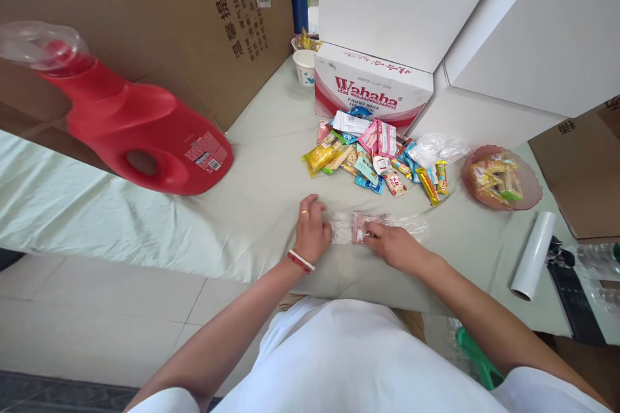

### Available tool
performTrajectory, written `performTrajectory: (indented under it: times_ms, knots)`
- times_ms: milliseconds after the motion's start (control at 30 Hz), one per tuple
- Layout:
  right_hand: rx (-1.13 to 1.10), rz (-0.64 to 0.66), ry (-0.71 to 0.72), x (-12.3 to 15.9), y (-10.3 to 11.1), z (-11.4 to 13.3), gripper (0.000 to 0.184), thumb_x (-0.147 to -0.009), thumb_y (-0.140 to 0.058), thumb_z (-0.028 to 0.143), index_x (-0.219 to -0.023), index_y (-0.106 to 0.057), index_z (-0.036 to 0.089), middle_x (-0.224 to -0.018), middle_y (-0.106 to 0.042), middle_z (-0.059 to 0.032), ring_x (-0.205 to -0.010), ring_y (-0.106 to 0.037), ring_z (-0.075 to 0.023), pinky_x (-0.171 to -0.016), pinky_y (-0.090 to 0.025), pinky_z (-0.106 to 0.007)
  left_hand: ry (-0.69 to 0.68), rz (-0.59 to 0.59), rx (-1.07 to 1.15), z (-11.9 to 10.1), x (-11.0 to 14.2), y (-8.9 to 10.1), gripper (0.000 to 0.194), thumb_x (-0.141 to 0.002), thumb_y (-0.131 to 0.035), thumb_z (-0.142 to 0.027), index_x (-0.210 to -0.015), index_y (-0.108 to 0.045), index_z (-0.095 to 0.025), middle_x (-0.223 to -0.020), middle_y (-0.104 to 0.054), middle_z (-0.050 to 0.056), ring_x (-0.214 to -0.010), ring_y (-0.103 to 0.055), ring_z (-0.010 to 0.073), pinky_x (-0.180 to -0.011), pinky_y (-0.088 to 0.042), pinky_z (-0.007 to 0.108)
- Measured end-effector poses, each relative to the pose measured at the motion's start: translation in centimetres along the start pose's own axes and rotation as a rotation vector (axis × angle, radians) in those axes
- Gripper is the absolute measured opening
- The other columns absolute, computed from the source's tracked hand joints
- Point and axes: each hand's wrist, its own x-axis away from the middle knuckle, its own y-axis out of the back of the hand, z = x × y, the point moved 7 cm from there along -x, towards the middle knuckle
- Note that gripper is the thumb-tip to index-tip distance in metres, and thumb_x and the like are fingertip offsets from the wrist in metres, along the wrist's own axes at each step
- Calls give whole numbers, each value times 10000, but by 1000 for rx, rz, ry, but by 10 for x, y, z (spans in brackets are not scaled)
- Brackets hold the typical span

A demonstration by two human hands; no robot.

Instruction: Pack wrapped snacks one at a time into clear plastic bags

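Observation:
A clear plastic bag (341,227) lies flat on the cloth-covered table in front of me, with a small pinkish snack packet (359,226) at its middle. My left hand (312,232) rests at the bag's left end, fingers bent and apart, thumb touching the plastic edge. The fingers of my right hand (396,246) are closed at the packet's right side; their tips are partly hidden. Beyond both hands is a loose pile of wrapped snacks (368,153) in several colours.
A red jug (145,122) stands at left before a large cardboard box (145,19). Behind the snacks is a Wahaha carton (372,87). On the right are a pink bowl (530,187) of snacks, crumpled clear plastic (438,148) and a white roll (534,257).

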Motion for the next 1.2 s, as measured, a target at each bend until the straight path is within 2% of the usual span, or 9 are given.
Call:
performTrajectory:
  times_ms: [67, 200, 300, 400, 567, 767, 900, 1067, 1200]
  knots:
    - [-5, -32, -12, 4, -12, 2, 315, -1005, -453, 120, -1106, -721, 253, -1462, -589, -68, -1055, -667, -220, -791, -482, -310, 200, 6, 143, 16, -7, 5, 389, -826, -525, -134, -1214, -511, -158, -1342, -581, 197, -1134, -674, 261, -977, -559, 460]
    - [18, -66, -24, 3, -16, 6, 347, -1010, -453, 127, -1195, -721, 246, -1576, -499, -78, -1125, -660, -245, -887, -524, -371, 484, 73, 271, 20, -21, 5, 398, -994, -383, -409, -1312, -450, -180, -1152, -696, 118, -824, -728, 199, -822, -573, 379]
    - [36, -77, -14, 2, -14, 9, 353, -998, -477, 109, -1234, -710, 229, -1577, -495, -101, -1147, -649, -248, -918, -541, -391, 427, 156, 46, -1, -28, 4, 478, -917, -545, -529, -1238, -561, -174, -1178, -688, 157, -938, -720, 272, -818, -547, 394]
    - [33, -89, -10, 3, -15, 9, 364, -978, -483, 77, -1229, -708, 216, -1590, -482, -90, -1159, -630, -253, -945, -549, -410, 318, 337, -39, -22, -24, -6, 233, -787, -697, -392, -910, -658, -198, -954, -715, 97, -879, -705, 274, -776, -533, 370]
    - [-69, -171, -19, 8, -22, 5, 396, -989, -446, 85, -1265, -697, 219, -1552, -519, -95, -1259, -575, -274, -1068, -503, -468, 409, 433, 419, -44, -17, -30, 159, -866, -584, -313, -898, -662, -179, -671, -674, 6, -598, -645, 151, -580, -510, 258]
    - [-330, -402, -38, 28, -33, -14, 475, -965, -429, 80, -1368, -640, 215, -1433, -620, -118, -1363, -551, -238, -1121, -493, -461, 380, 415, 479, -69, -23, -70, 291, -885, -485, -144, -969, -763, -160, -952, -748, 86, -832, -706, 172, -783, -576, 314]
    - [-523, -629, -97, 43, -37, -26, 419, -993, -395, 107, -1254, -688, 254, -1284, -710, -95, -1204, -674, -204, -1007, -579, -418, 219, 400, 179, -80, -20, -76, 254, -849, -590, -131, -935, -810, -225, -1049, -666, 73, -1012, -659, 218, -930, -526, 351]
    - [-414, -960, -485, 68, -22, -49, 271, -997, -501, 239, -1193, -688, 250, -1205, -694, -109, -1083, -669, -249, -949, -577, -461, 141, 270, -230, -76, -21, -63, 536, -832, -728, -318, -1352, -637, -230, -1251, -552, 124, -1138, -585, 285, -928, -506, 400]
    - [-121, -739, -788, 76, -16, -71, 239, -876, -691, 333, -1067, -729, 195, -1334, -601, -196, -1271, -492, -415, -1014, -468, -630, 162, 301, -330, -69, -23, -63, 394, -785, -784, -456, -1059, -698, -186, -1299, -565, 159, -1282, -468, 381, -1008, -440, 502]
